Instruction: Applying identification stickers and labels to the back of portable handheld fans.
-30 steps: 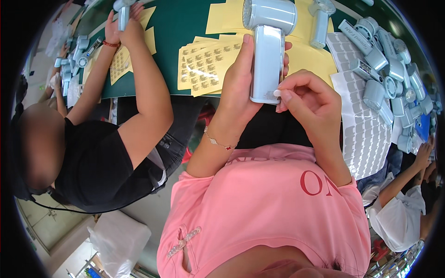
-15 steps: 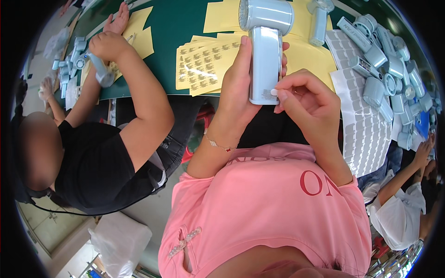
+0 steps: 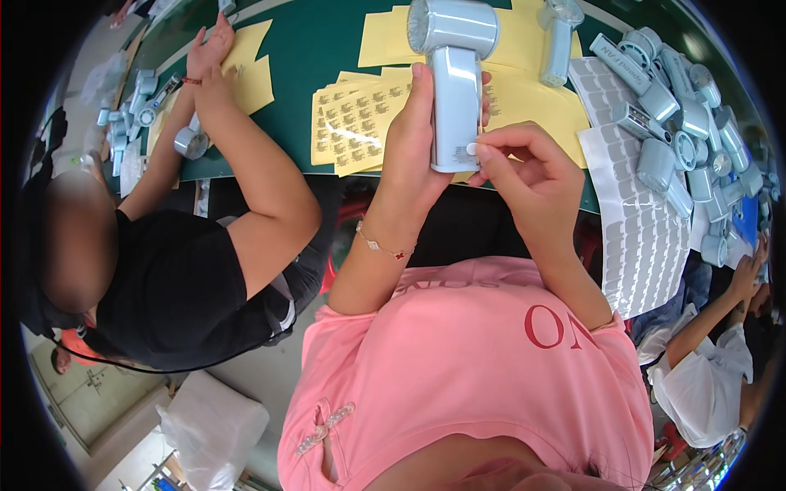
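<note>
A pale blue handheld fan (image 3: 455, 98) is in my left hand (image 3: 408, 135), its round head pointing away from me. My left thumb lies along the handle's left side, and the fingertips show at its right edge. Small dark print (image 3: 460, 154) sits near the bottom of the handle. There my right hand (image 3: 536, 168) is closed in a pinch, thumb and index fingertips against the handle's lower right edge beside the print. Whether a thin label is between those fingertips I cannot make out. Yellow sheets of dark-printed labels (image 3: 352, 123) lie on the green table just beyond my left hand.
Another blue fan (image 3: 558, 49) lies on yellow sheets at the far right. Grey-patterned label sheets (image 3: 643, 237) hang over the table edge, beside a heap of fans (image 3: 696, 123). At left a co-worker in black (image 3: 172, 286) reaches across the table (image 3: 286, 49), near more fans.
Both my hands and the fan have shifted slightly left and away from me, the right pinch staying at the handle's lower edge. The co-worker's hands and fan have also moved.
</note>
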Demonstrator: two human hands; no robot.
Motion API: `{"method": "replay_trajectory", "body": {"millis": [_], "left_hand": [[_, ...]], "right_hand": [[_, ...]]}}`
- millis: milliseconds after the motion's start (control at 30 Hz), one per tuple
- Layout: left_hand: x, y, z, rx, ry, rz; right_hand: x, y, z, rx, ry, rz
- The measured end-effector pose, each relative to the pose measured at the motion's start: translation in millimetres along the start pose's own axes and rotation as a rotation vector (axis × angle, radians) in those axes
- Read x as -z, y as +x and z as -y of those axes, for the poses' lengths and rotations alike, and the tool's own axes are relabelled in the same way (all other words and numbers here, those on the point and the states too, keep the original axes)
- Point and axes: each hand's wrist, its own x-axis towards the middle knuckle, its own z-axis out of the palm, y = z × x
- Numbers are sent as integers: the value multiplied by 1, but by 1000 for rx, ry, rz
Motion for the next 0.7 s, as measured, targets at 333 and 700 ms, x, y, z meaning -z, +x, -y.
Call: {"method": "replay_trajectory", "body": {"millis": [333, 700], "left_hand": [[-11, -3, 3, -35, 88, -50], [-1, -9, -1, 117, 9, 34]], "right_hand": [[10, 0, -4, 143, -290, 68], [31, -11, 10, 680, -393, 367]]}}
